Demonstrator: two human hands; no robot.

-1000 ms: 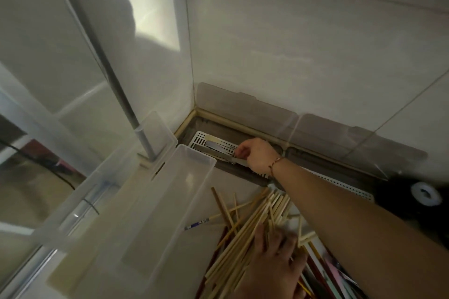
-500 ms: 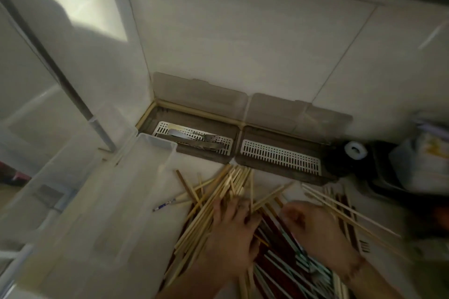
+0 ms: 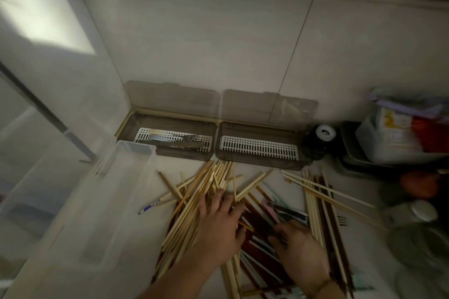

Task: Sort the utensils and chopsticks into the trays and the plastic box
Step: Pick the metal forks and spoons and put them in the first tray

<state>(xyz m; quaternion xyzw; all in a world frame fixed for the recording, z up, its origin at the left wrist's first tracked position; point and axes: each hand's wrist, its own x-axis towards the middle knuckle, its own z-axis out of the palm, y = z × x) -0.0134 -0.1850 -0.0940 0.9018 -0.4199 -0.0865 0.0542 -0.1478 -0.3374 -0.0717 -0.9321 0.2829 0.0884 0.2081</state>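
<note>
Chopsticks (image 3: 213, 192) lie in a loose, crossed heap on the table (image 3: 145, 221), directly under and ahead of both hands, most with their long axes running away from the person toward the back wall. Left hand (image 3: 222, 223) rests flat on the pale wooden bundle, fingers spread and not closed on anything. Right hand (image 3: 301, 247) sits over the darker red-brown sticks and a few coloured utensil handles; whether its fingers pinch one cannot be told. Plastic box (image 3: 116, 201), clear and long, stands just left of the heap, its long axis roughly parallel to the sticks, so the left hand is the nearer for loading it. Two trays sit against the wall beyond the heap: the left tray (image 3: 170, 153) already holds a fork, a spoon and a knife lying crosswise; the right tray (image 3: 257, 150) shows only its white slatted insert. Judgement: sorting is at an early stage, and sticks must be gathered parallel before transfer. Lighting is dim; fine detail is uncertain.
</note>
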